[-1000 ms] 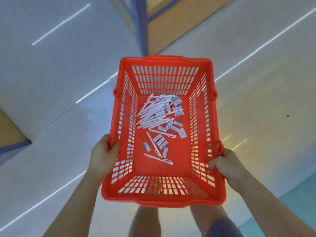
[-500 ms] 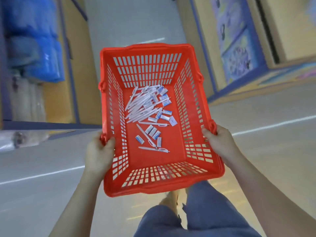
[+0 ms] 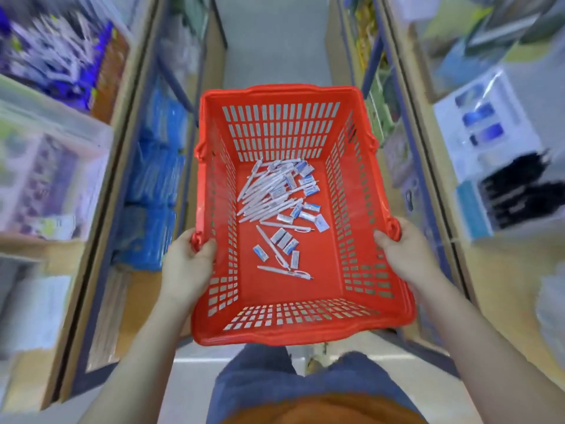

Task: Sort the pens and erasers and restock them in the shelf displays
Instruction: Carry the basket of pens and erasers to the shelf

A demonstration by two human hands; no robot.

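both hands grip a red basket (image 3: 305, 332): left hand (image 3: 186, 264) and right hand (image 3: 403, 255) curl over its side rims. white pens (image 3: 266, 191) and erasers (image 3: 286, 240) lie loose inside.

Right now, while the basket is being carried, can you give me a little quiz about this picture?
1. True or false: the left hand and the right hand each grip a side of the basket.
2. What lies on the basket's floor? A) pens and erasers B) apples C) nothing
3. Fill in: the basket's colour is ____.
Key: 1 true; 2 A; 3 red.
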